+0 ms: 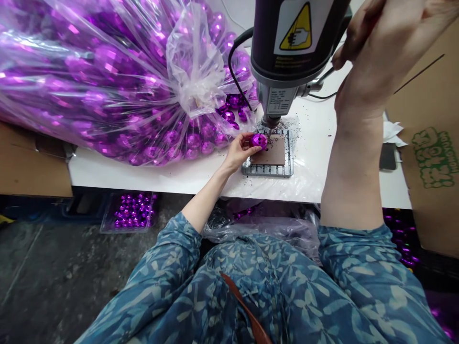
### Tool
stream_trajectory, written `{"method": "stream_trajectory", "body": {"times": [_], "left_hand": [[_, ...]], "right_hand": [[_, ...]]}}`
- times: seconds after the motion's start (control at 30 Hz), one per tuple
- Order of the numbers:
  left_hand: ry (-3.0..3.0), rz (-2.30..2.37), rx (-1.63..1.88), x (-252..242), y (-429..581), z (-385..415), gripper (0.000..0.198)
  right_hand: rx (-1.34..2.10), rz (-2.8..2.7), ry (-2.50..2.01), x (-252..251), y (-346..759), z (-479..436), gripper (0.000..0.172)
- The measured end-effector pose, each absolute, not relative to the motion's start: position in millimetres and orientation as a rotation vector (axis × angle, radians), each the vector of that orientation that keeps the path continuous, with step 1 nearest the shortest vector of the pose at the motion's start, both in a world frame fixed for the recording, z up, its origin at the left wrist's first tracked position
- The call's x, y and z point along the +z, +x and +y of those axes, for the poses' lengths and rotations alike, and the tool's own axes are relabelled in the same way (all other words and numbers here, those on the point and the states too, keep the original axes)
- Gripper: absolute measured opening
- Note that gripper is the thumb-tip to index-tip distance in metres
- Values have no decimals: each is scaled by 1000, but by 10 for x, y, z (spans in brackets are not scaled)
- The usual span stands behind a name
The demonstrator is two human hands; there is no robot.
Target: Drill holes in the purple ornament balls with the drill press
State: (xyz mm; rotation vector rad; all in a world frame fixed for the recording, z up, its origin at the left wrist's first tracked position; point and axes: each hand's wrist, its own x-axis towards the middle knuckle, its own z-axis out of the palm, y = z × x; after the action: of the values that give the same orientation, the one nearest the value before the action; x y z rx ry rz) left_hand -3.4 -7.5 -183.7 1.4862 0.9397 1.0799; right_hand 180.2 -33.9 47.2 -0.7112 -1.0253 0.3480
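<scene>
My left hand (pixel 237 153) pinches a shiny purple faceted ball (pixel 259 140) between thumb and fingers, over a brown board (pixel 274 155). The board lies on the slotted metal base (pixel 289 167) of a bench drill press (pixel 283 62). Directly above the board is the press's chuck (pixel 271 121), close to the ball; the drill bit cannot be made out clearly. Up at the right, my right hand (pixel 380 52) is closed round the drill press lever (pixel 325 75), whose grip is mostly hidden by the fingers. Dark shavings are scattered round the base.
A large clear bag (pixel 118 81) of purple balls fills the table's left side. Below the edge stands a clear bin (pixel 131 212) of purple pieces. At right are a cardboard box (pixel 430 143), a phone-like dark object (pixel 388 156) and crumpled tissue (pixel 393 132). A black cable (pixel 230 62) hangs beside the press.
</scene>
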Motion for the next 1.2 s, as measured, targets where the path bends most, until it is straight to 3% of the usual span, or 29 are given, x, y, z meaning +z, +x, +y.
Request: {"method": "stream_trajectory", "body": {"times": [0.47,1.03,1.2], "left_hand": [[1943,1026,1201,-1840,254,-201,51],[1828,824,1116,-1984,265,-156,75],[1799,882,1168,-1992,281,-184,66]], "right_hand": [[380,-988,-645,467,1772,-332,36],[322,-1054,-660,438,1821,-306,40],[329,-1051,-650,421,1821,-263,41]]}}
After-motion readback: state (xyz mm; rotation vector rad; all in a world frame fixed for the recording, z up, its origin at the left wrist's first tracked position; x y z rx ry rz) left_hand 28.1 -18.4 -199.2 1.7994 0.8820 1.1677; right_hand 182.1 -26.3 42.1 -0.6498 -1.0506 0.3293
